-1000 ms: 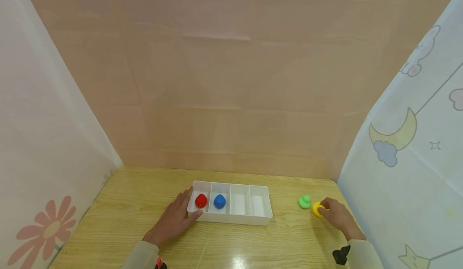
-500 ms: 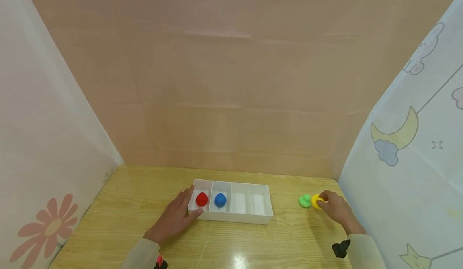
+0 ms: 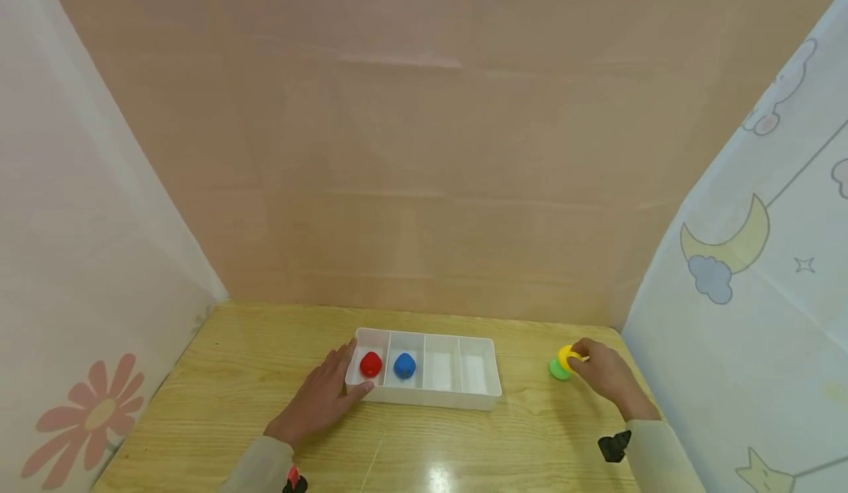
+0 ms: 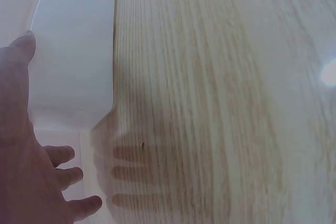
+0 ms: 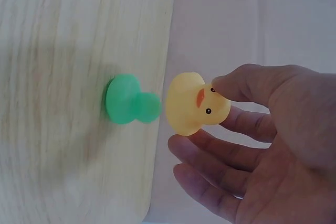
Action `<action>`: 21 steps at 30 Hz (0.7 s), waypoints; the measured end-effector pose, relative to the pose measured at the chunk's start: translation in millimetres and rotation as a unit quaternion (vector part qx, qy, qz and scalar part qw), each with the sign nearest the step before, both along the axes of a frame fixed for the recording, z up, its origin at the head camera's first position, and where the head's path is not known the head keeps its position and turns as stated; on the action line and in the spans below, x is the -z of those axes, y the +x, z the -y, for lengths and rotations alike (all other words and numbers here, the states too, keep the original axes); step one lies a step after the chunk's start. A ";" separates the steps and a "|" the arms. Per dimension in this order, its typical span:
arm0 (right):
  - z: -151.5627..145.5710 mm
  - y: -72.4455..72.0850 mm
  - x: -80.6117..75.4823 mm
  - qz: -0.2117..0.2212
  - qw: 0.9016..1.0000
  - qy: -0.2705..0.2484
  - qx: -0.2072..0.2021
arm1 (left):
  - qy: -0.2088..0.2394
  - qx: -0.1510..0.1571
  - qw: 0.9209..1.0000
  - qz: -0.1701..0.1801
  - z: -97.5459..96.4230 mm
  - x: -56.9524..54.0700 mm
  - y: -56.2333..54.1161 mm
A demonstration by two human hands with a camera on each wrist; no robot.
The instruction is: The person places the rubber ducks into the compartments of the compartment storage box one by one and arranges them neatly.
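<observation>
My right hand (image 3: 606,374) pinches a yellow rubber duck (image 5: 185,103) by its head, between thumb and fingers. In the head view the yellow duck overlaps a green rubber duck (image 3: 559,371), which stands on the table; the right wrist view shows the green duck (image 5: 128,99) with a small gap between the two. My left hand (image 3: 324,390) rests at the left end of a white divided tray (image 3: 430,397), thumb along its near side and fingers at its end wall. A red duck (image 3: 371,364) sits in the leftmost compartment, a blue duck (image 3: 405,366) in the one beside it.
The wooden table (image 3: 278,331) ends at a brown covered wall (image 3: 424,257) behind. White printed sheets flank it, with a flower on the left sheet (image 3: 112,272) and a moon on the right sheet (image 3: 742,316).
My right hand has lifted the yellow duck off the table and brought it left, over the green duck. The left hand has stayed on the tray.
</observation>
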State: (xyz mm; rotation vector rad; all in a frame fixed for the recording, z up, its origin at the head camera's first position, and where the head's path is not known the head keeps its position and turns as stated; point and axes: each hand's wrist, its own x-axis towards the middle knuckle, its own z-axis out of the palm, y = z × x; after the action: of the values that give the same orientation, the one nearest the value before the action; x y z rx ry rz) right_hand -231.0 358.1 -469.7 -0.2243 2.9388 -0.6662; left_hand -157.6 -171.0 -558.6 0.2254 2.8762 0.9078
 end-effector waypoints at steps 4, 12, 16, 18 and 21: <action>11.7 -2.8 -3.4 0.003 1.000 -0.007 -0.004 | 0.003 0.001 1.000 -0.003 -0.4 -1.1 -0.1; 35.3 -8.3 -6.7 -0.003 0.999 -0.027 -0.018 | 0.014 0.004 1.000 -0.001 -0.6 -3.2 1.2; 45.0 -10.9 -9.6 -0.002 0.999 -0.034 -0.024 | 0.014 0.002 1.000 0.001 -0.7 -3.5 1.4; 48.9 -11.7 -10.4 0.000 0.999 -0.037 -0.024 | 0.014 0.002 1.000 0.001 -0.7 -3.5 1.6; 53.4 -12.6 -10.7 0.001 0.999 -0.038 -0.026 | 0.015 0.002 1.000 0.001 -0.7 -3.8 1.9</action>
State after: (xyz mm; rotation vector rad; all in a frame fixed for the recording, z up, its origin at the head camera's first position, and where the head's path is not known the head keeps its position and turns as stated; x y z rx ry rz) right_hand -243.6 304.7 -459.0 -0.3074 2.8981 -0.7702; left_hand -155.7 -170.3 -554.8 0.2327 2.8617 0.9505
